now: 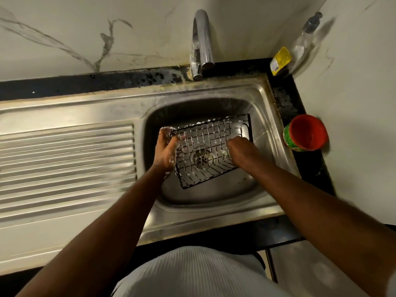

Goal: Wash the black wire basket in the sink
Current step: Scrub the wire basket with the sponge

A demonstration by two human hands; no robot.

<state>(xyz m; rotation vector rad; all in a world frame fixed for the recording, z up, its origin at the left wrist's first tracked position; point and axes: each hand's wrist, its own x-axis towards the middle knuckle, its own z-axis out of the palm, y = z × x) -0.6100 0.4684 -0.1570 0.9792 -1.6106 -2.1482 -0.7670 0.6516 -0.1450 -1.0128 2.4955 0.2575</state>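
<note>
Basket hangs in the sink, its long axis running right from the left hand clamped on 1 short end; right hand reaches inside, fingers hidden, grip impossible to tell.

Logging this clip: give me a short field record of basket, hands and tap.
basket: black rectangular wire basket, foamy, tilted over the stainless steel sink
left hand: grips the basket's left end
right hand: curled inside the basket; any scrubber hidden
tap: curved chrome tap, no stream visible
counter: red-and-green plastic cup, right of sink
</note>
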